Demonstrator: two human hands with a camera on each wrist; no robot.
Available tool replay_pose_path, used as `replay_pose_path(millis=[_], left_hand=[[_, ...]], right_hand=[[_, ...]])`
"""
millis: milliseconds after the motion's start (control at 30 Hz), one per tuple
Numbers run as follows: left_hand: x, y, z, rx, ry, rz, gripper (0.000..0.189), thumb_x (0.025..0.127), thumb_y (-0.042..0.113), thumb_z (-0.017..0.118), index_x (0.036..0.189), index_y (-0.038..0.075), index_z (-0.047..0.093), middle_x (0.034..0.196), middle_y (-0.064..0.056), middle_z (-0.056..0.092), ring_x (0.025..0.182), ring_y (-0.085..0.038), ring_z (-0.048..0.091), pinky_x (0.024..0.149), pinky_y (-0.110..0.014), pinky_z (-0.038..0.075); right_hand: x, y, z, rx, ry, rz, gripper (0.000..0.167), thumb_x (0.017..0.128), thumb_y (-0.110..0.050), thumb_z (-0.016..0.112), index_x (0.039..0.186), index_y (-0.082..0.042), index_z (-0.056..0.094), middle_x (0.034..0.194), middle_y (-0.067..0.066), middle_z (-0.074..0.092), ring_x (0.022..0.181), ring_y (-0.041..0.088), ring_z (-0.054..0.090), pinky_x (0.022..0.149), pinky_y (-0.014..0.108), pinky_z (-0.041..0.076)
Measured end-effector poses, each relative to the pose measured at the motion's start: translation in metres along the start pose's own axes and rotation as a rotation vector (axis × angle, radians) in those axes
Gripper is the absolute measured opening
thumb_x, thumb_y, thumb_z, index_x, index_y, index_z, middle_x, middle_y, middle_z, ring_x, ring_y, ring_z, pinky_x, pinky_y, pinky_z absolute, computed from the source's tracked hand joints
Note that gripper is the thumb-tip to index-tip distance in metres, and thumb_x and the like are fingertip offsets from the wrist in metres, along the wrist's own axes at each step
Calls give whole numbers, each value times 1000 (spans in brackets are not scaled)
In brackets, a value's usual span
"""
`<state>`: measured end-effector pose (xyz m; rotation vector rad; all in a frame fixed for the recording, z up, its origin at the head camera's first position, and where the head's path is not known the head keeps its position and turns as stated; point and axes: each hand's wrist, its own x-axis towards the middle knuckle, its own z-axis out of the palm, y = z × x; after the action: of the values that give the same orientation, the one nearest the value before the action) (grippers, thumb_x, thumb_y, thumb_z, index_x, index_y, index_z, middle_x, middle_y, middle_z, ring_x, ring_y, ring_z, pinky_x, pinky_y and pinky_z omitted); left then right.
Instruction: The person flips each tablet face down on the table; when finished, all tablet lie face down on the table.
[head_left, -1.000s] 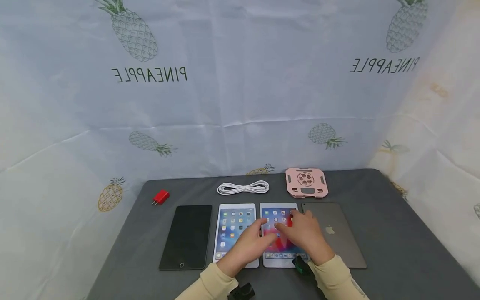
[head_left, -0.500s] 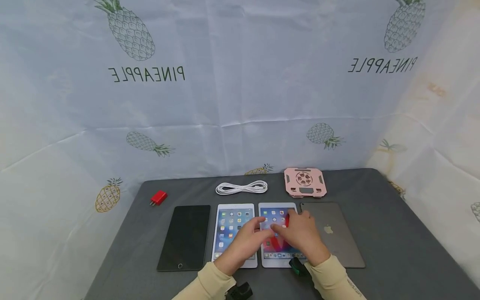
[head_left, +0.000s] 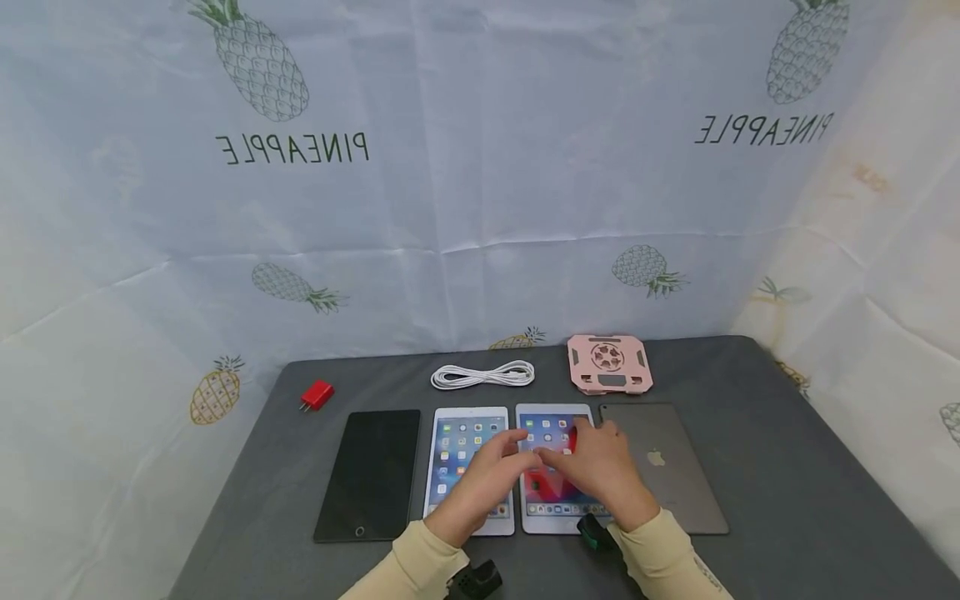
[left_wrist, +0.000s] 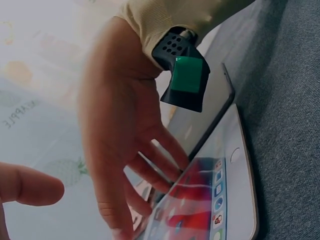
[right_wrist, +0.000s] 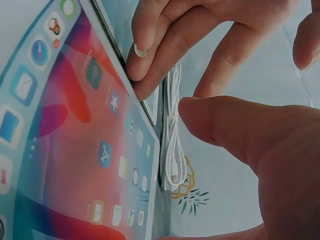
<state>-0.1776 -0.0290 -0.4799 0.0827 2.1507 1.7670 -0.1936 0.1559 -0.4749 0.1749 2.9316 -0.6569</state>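
Two white tablets lie side by side, screens lit. Over the right white tablet (head_left: 555, 429), with its red wallpaper, both hands lean in from the front. My left hand (head_left: 487, 477) has its fingers down at this tablet's left edge, in the narrow gap beside the other white tablet (head_left: 453, 454). The right wrist view shows those fingertips (right_wrist: 137, 75) right at the edge. On the opposite side my right hand (head_left: 606, 471) reaches its fingers to the right edge, as the left wrist view shows. Both thumbs are raised above the screen, tips close together in the head view.
A black tablet (head_left: 371, 475) lies face up on the left, a grey tablet (head_left: 678, 483) face down on the right. Behind them are a red charger plug (head_left: 318, 395), a coiled white cable (head_left: 483, 375) and a pink folding stand (head_left: 610, 365). A printed curtain (head_left: 420, 183) borders the table.
The two thumbs have drawn closer together above the screen, the left one rising slightly. The tablets keep their places, and the view has shifted a little.
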Motion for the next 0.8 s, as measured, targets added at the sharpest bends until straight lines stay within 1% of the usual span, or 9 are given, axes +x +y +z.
replay_pose_path(millis=[200, 333, 400, 600, 667, 800], left_hand=[[-1, 3, -1, -20, 17, 20, 65, 97, 31, 69, 154, 3, 55, 159, -26, 52, 146, -47, 50, 117, -72, 42], [-2, 5, -4, -13, 19, 24, 63, 98, 30, 68, 153, 3, 56, 158, -25, 53, 146, -47, 50, 117, -72, 43], [-2, 6, -6, -13, 21, 30, 63, 98, 29, 67, 154, 2, 55, 158, -27, 53, 144, -46, 52, 116, -70, 45], [-2, 10, -12, -69, 14, -5, 66, 99, 29, 69, 156, 2, 52, 158, -26, 52, 137, -42, 59, 109, -62, 55], [-3, 12, -14, -86, 14, -14, 66, 98, 29, 70, 156, 3, 52, 159, -25, 52, 137, -40, 59, 108, -61, 57], [-5, 15, -18, -97, 16, -11, 67, 99, 29, 69, 157, 3, 50, 159, -24, 52, 136, -39, 60, 107, -60, 58]], right_hand=[[0, 0, 0, 10, 0, 0, 96, 81, -62, 83, 144, 6, 61, 126, 37, 60, 118, 53, 56, 91, 70, 60], [0, -1, 0, 22, -12, 7, 99, 79, -66, 82, 145, 5, 61, 127, 37, 59, 119, 53, 56, 91, 71, 60], [0, -2, 1, 30, -20, 9, 101, 79, -69, 82, 146, 4, 60, 129, 37, 59, 121, 54, 55, 92, 72, 59], [1, -4, 2, 47, -36, 6, 107, 78, -75, 79, 148, 4, 59, 133, 37, 58, 125, 54, 53, 95, 72, 58], [1, -5, 2, 51, -41, 8, 107, 78, -75, 79, 148, 3, 59, 133, 35, 59, 125, 52, 53, 94, 71, 59], [0, -6, 3, 70, -49, 12, 107, 78, -75, 79, 149, 2, 59, 133, 33, 60, 125, 50, 53, 93, 69, 60]])
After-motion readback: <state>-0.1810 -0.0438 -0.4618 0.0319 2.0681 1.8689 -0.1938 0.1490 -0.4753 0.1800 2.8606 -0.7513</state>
